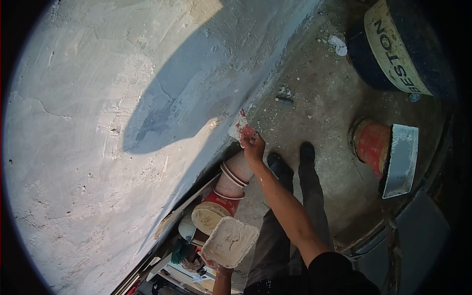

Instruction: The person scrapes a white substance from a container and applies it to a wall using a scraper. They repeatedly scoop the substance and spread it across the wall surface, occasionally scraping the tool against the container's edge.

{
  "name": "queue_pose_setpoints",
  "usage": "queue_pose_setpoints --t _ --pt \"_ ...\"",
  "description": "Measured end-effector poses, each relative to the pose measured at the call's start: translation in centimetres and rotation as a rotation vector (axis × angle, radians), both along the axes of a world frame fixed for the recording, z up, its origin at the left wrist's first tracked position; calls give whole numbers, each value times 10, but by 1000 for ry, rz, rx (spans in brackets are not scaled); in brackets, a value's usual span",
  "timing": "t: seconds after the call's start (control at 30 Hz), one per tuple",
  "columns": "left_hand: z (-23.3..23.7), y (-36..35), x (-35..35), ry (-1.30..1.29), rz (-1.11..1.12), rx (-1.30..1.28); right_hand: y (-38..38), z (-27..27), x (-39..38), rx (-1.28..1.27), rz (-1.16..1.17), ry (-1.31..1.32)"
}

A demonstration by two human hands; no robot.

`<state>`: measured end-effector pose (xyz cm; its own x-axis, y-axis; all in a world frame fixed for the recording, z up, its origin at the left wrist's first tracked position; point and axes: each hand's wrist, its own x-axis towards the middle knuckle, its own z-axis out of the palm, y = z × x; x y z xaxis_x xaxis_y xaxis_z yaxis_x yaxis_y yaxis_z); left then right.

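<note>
**Low work, loaded tray, crowded floor**

The wall (98, 123) is rough and patchy, and half of it lies in hard shadow. In that light a ridge near the bottom edge could easily be missed. The floor (324, 113) is gritty with crumbs of debris, so a shoe (278, 164) could skid while the person leans down.

A blue drum (388, 49) and a red bucket (371, 142) with a flat board (400, 160) resting against it stand well behind the feet. A step back might knock the board off. The stacked tubs (228, 189) lie tipped just below the working arm, where an elbow or knee could roll them.

The left hand (219, 269) grips the white tray (230, 241) from beneath. It is tilted, so the filler could slide off. The right hand (254, 146) is clamped on the scraper (239, 127), whose blade is pressed to the wall's foot. Too steep an angle there could gouge the surface.
</note>
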<state>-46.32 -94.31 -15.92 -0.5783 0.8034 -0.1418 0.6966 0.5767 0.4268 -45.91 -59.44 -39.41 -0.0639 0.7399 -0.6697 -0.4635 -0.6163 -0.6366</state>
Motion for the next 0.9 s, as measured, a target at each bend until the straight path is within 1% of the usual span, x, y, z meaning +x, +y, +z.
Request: queue_pose_setpoints --t 0.03,0.13,0.33,0.53,0.63,0.77,0.87,0.9 --pt "0 0 0 -1 0 -1 5 -5 -2 -8 55 6" --pt "0 0 0 -13 12 3 9 -2 -11 55 108 110" --pt "0 1 1 -31 31 10 8 16 -9 52 143 179" --pt "-1 4 -2 -54 54 15 10 29 -12 72 162 180" --pt "-1 5 -3 -67 60 14 9 52 -18 80 148 166" --pt "-3 7 -5 -84 74 16 0 61 -25 151 131 171" --pt "-4 7 -6 -99 79 16 -4 71 -22 169 228 188" --pt "-4 8 -6 -106 82 16 -7 75 -25 193 205 189"
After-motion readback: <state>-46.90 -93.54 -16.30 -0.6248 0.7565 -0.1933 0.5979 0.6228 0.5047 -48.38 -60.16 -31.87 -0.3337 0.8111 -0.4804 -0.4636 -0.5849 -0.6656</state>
